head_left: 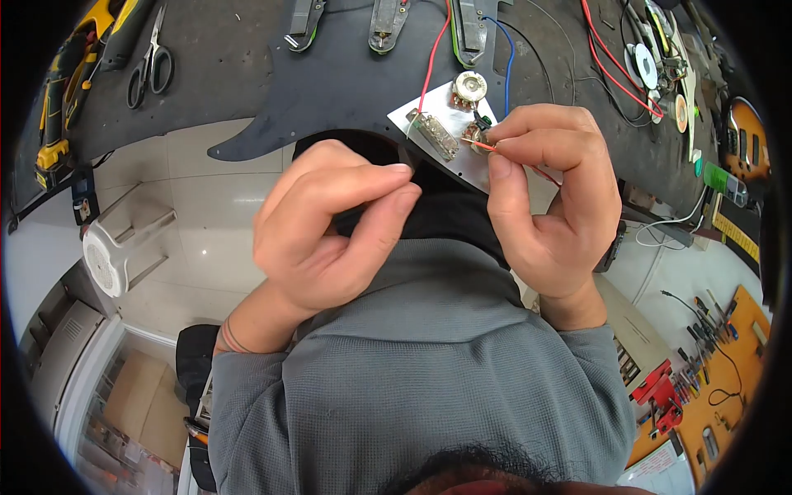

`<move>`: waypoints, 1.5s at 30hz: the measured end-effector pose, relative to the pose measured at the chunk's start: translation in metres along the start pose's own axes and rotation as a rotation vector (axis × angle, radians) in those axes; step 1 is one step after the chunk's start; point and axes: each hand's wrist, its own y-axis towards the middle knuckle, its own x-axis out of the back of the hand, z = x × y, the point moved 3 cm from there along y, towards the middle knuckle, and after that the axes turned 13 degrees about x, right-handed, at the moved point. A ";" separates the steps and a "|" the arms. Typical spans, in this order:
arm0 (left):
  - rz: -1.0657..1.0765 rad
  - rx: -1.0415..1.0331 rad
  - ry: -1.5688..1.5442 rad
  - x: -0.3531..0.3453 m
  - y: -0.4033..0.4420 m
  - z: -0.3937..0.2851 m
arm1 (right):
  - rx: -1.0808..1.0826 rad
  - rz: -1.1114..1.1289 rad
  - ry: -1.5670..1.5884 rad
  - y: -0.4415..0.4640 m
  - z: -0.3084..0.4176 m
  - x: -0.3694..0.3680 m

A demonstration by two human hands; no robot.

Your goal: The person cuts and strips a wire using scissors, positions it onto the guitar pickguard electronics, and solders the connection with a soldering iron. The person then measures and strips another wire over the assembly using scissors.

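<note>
My right hand (561, 194) pinches a red wire (485, 146) between thumb and fingers; its bare end points left. Just beyond those fingertips is a silvery control plate (408, 116), carrying a round potentiometer (470, 86), a second one partly hidden by the fingers, and a selector switch (435, 135). To the left of the plate, my left hand (330, 219) is closed in a pinch; whether anything thin sits between its fingertips I cannot make out. Behind the plate lies a black guitar pickguard (330, 99) with three pickups (388, 25) along its far part.
Scissors (152, 66) and yellow-black tools (58, 132) lie on the dark bench at left. Loose wire and a white spool (645, 66) are at right. A red wire (432, 62) and a blue wire (506, 66) run over the pickguard. A white stool (107, 260) stands left.
</note>
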 end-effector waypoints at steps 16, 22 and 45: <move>-0.057 -0.303 0.453 0.008 0.023 0.015 | 0.176 0.230 -0.256 0.016 0.007 0.000; -0.064 -0.283 0.439 0.007 0.022 0.017 | 0.156 0.266 -0.265 0.018 0.010 0.000; -0.081 -0.256 0.443 0.008 0.019 0.020 | 0.149 0.284 -0.283 0.019 0.012 -0.002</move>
